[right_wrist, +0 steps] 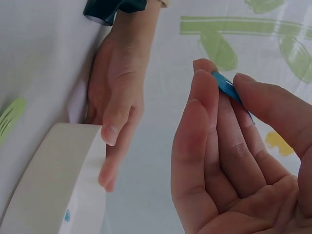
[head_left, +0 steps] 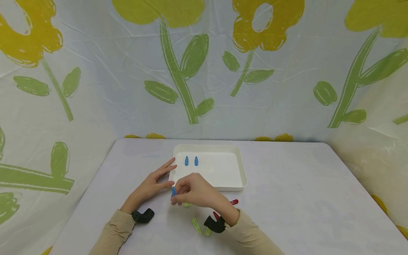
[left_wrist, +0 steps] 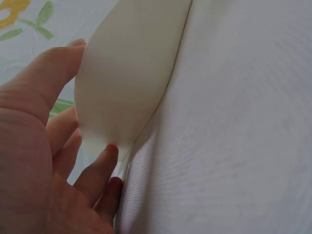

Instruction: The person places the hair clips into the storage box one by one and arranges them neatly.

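Note:
A blue snap hair clip [head_left: 173,191] is pinched between the thumb and fingertips of my right hand [head_left: 199,191], held up just in front of the tray's near left corner. The right wrist view shows this blue clip [right_wrist: 225,87] close up at the fingertips. My left hand [head_left: 153,185] rests against the left side of the white tray [head_left: 220,168], fingers spread and touching its wall [left_wrist: 129,63]. Inside the tray, two blue hair clips [head_left: 191,161] lie side by side in the left part, parallel to each other.
Green hair clips [head_left: 196,226] and red hair clips [head_left: 234,202] lie loose on the white table [head_left: 293,198] in front of the tray, partly hidden by my right hand and wrist. A flower-printed curtain [head_left: 280,88] surrounds the back and sides.

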### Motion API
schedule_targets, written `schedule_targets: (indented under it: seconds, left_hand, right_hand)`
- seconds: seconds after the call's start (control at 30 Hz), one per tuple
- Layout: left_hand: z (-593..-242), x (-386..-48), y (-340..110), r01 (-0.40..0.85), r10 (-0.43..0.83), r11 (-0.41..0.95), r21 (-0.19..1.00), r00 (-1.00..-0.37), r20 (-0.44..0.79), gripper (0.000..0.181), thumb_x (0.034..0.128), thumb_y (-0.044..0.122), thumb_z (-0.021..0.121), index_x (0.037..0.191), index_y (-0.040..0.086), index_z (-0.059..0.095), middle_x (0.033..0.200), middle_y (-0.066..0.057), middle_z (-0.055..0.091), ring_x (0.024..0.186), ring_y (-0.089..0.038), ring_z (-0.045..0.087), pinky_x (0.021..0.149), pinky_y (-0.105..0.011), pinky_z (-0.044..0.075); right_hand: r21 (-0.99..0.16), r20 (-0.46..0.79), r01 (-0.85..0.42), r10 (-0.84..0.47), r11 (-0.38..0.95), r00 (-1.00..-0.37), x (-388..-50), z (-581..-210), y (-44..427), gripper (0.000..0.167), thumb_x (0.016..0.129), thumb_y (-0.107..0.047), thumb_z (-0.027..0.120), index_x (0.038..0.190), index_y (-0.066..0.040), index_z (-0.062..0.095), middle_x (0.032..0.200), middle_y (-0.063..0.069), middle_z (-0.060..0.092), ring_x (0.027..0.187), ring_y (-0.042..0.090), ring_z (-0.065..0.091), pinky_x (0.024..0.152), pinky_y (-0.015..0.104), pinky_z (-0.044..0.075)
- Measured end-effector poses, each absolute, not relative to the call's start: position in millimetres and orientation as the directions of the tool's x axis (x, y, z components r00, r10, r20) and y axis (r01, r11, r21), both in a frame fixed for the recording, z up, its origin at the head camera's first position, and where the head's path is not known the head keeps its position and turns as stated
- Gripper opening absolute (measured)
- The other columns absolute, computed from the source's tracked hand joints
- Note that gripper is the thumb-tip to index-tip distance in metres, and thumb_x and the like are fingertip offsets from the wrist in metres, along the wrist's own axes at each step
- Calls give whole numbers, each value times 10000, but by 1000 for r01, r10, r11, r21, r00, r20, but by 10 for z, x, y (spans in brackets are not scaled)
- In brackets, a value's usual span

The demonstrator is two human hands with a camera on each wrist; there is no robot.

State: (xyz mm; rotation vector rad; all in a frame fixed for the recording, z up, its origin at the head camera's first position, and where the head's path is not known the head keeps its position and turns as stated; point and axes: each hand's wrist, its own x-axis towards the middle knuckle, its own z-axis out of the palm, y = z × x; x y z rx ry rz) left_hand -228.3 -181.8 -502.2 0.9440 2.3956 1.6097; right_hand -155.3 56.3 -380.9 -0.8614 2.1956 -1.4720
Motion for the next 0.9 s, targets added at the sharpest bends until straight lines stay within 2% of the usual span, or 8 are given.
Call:
schedule_targets:
  seconds: [0.1, 0.17, 0.33, 0.4, 0.47, 0.63, 0.8, 0.9]
  left_hand:
    - [-5018, -2279, -1818, 429, 546, 250, 868, -803, 240, 630, 917, 178, 731, 1485, 104, 469, 1639, 55, 211, 1514, -183, 128, 1132, -177, 138]
    - [-5016, -2277, -1821, 428, 548, 252, 868, -802, 236, 630, 917, 177, 730, 1487, 114, 468, 1640, 60, 208, 1514, -176, 126, 1145, -218, 138]
    - [-5014, -2278, -1818, 428, 547, 257, 867, -803, 234, 629, 914, 188, 735, 1487, 160, 476, 1640, 51, 210, 1515, -186, 125, 1178, -422, 142]
    - [-5017, -2279, -1814, 430, 544, 257, 866, -805, 238, 623, 916, 192, 733, 1485, 173, 480, 1640, 45, 213, 1515, -197, 127, 1176, -459, 144]
    - [-5021, -2282, -1815, 436, 543, 255, 863, -803, 245, 618, 920, 189, 730, 1485, 167, 481, 1641, 30, 215, 1515, -212, 129, 1178, -420, 149]
    - [-5030, -2284, -1818, 449, 547, 247, 859, -796, 259, 611, 920, 170, 728, 1479, 138, 484, 1639, 7, 223, 1514, -222, 136, 1140, -202, 152]
    - [-5026, -2282, -1817, 447, 545, 248, 860, -798, 258, 611, 924, 166, 723, 1483, 132, 478, 1639, 12, 221, 1515, -236, 131, 1127, -193, 150]
    - [-5024, -2283, -1812, 447, 541, 249, 859, -800, 259, 609, 921, 162, 726, 1479, 132, 483, 1637, 9, 226, 1514, -249, 132, 1126, -183, 146]
  right_hand:
    - [-925, 38, -271, -645, 266, -763, -1564, -3794, 577, 36, 859, -63, 771, 839, -70, 741, 747, 37, 744, 673, 228, 712, 563, 185, 459]
    - [-929, 38, -259, -628, 264, -777, -1571, -3791, 587, 15, 871, -65, 758, 875, -58, 744, 748, 4, 744, 670, 196, 713, 572, 197, 476]
    - [-927, 60, -261, -580, 270, -812, -1590, -3776, 612, 53, 887, -79, 744, 937, -62, 738, 745, 32, 742, 664, 181, 707, 583, 203, 479]
    - [-925, 73, -267, -560, 272, -825, -1598, -3765, 626, 74, 885, -87, 747, 953, -60, 734, 745, 54, 741, 657, 167, 702, 594, 200, 476]
    - [-924, 88, -271, -541, 269, -836, -1609, -3755, 642, 110, 880, -95, 754, 971, -39, 727, 750, 73, 740, 656, 157, 700, 615, 205, 493]
    - [-926, 107, -265, -485, 269, -868, -1658, -3757, 693, 173, 877, -87, 751, 1021, 3, 714, 750, 64, 740, 670, 152, 706, 651, 222, 526]
    - [-926, 126, -266, -445, 267, -886, -1735, -3758, 753, 164, 877, -88, 746, 1020, -12, 719, 750, 67, 742, 681, 174, 714, 662, 250, 532]
    - [-933, 138, -263, -433, 244, -891, -1793, -3750, 798, 133, 887, -74, 736, 1006, -16, 722, 780, 112, 745, 687, 194, 712, 696, 320, 563]
